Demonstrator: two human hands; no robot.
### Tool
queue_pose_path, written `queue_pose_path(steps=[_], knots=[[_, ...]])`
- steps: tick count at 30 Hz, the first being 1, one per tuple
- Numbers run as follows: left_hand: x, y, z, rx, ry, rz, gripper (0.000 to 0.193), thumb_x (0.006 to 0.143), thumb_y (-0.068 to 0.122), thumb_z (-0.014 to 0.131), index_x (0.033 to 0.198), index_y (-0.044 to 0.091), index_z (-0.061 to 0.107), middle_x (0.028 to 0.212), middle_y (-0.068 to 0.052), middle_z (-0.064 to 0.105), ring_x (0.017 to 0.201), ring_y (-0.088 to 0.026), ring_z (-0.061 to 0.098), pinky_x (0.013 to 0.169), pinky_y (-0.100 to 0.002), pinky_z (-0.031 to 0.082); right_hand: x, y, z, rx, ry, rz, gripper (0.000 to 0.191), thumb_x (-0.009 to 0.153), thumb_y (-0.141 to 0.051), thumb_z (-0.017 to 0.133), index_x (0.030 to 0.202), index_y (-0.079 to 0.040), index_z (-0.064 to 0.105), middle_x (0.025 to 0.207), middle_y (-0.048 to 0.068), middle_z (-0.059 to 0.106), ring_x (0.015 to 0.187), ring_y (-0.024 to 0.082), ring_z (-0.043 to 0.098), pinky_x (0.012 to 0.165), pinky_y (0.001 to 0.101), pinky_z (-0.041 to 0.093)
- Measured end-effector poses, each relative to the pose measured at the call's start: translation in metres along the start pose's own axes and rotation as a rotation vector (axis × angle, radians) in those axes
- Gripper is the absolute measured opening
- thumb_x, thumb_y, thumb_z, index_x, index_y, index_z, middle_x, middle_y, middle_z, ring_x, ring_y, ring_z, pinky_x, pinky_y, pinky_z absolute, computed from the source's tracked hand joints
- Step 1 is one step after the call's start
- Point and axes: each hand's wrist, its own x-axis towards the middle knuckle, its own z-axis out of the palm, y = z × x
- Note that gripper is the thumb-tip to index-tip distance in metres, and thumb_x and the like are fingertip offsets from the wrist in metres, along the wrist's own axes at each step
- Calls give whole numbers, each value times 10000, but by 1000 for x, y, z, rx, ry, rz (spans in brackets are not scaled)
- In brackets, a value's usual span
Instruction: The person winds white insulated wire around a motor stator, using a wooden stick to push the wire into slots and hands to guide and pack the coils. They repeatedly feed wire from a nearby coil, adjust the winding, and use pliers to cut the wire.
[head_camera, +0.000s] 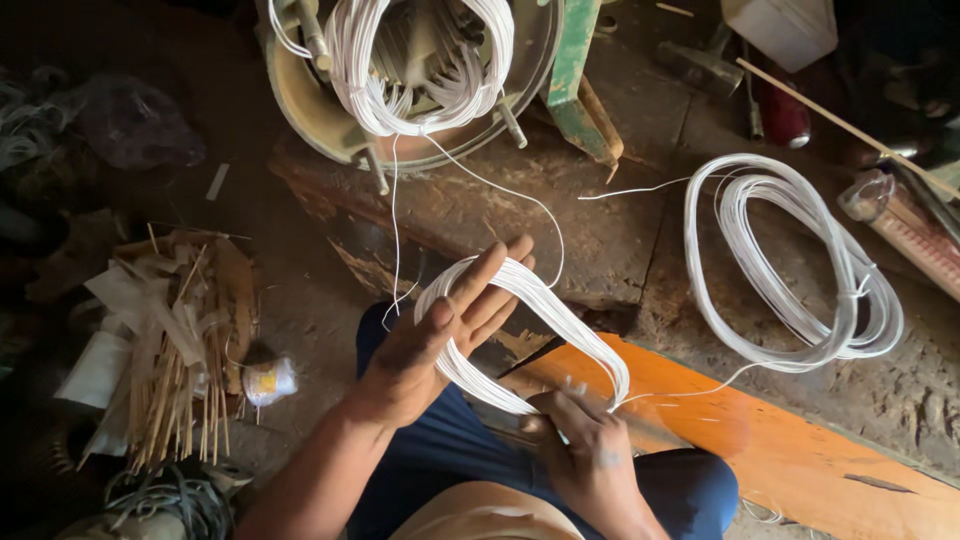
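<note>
A long oval coil of white wire (555, 315) stretches between my two hands above my lap. My left hand (440, 330) is spread flat with the coil looped around its fingers and palm. My right hand (585, 445) pinches the coil's lower end near my knee. From the coil a single white strand (395, 215) runs up to a bigger bundle of white wire (420, 75) wound on a round metal winding wheel (310, 110) at the top.
A finished white wire coil (800, 260) lies on the dirty floor at right. An orange wooden board (800, 440) runs under my right knee. Bamboo sticks and paper scraps (175, 350) are piled at left. A hammer (700, 65) and a white box (780, 25) sit top right.
</note>
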Motion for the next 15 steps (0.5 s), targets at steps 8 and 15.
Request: queue_pose_path(steps=[8, 15], knots=[[-4, 15, 2, -8, 61, 60, 783, 1080, 509, 543, 1631, 7, 300, 1746, -209, 243, 1637, -348, 233, 1349, -495, 165, 47, -59, -50, -391, 335, -462, 575, 810, -106, 721, 1361, -63, 566, 1321, 185, 588, 1107, 446, 658, 934, 544, 494], [20, 33, -5, -8, 174, 8, 835, 1019, 554, 546, 1595, -14, 339, 1662, -213, 381, 1517, -324, 406, 1275, -461, 310, 95, -59, -45, -392, 255, -478, 693, 813, 30, 688, 1465, -179, 581, 1349, 128, 620, 1051, 313, 720, 829, 391, 614]])
